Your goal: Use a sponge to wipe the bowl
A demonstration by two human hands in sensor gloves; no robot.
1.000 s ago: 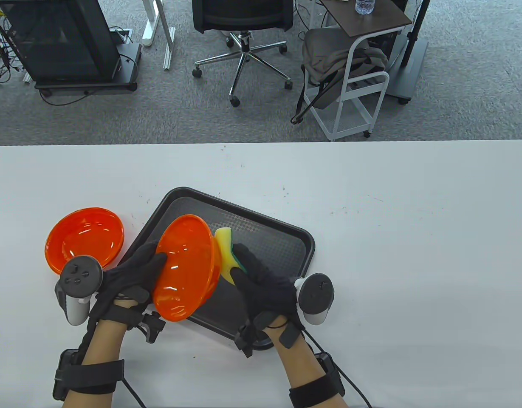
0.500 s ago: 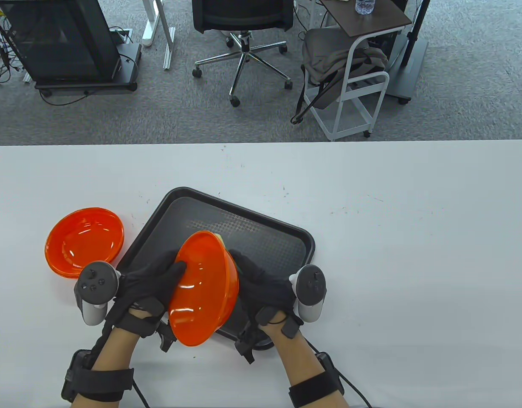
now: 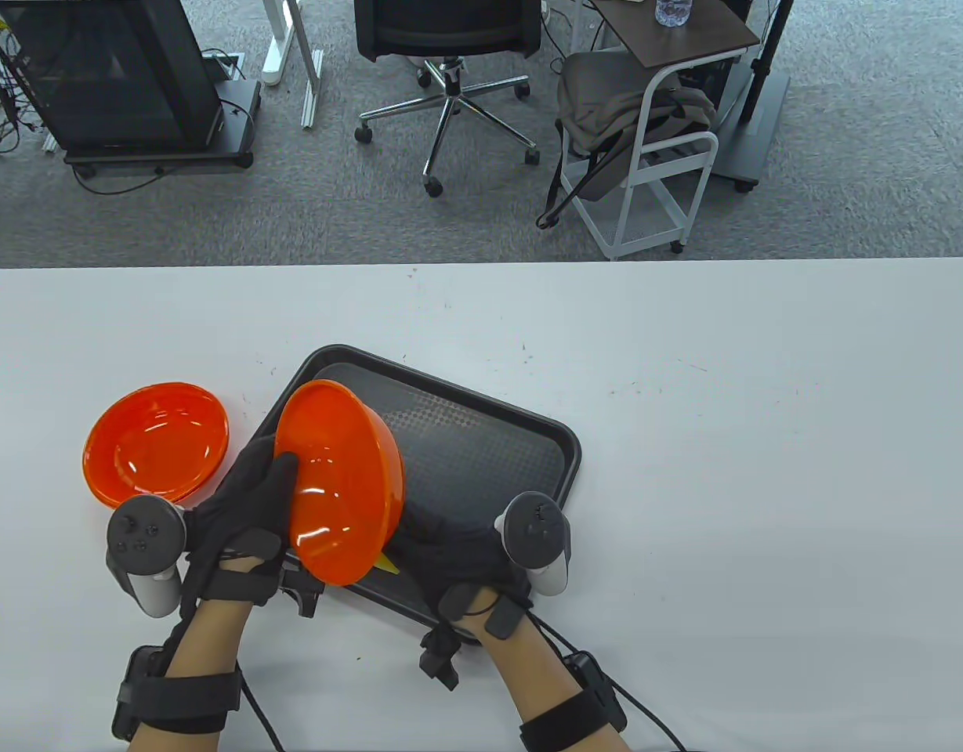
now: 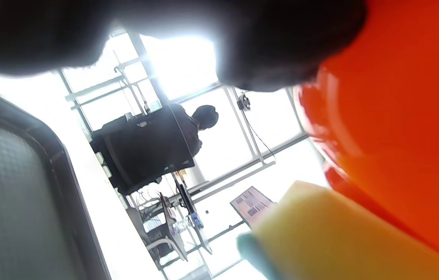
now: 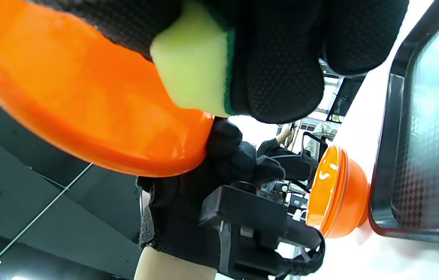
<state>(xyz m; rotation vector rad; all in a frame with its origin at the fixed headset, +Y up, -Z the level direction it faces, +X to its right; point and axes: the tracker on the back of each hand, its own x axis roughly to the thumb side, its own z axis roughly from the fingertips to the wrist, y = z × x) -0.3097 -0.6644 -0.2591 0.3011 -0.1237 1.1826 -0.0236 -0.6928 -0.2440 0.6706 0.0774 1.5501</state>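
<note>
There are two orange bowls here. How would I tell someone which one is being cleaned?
Start at the dark tray in the middle of the white table. Over its near left corner, the left hand holds an orange bowl tipped on edge, while the right hand presses a yellow sponge to it. The other bowl sits flat on the table, left of the tray, untouched.

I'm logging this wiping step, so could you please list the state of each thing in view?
Held bowl: tilted on edge above the tray, in the left hand's grip.
Sponge: pressed against the held bowl.
Left hand: grips the held bowl.
Right hand: grips the sponge.
Second bowl: upright on the table.
Tray: flat on the table.
</note>
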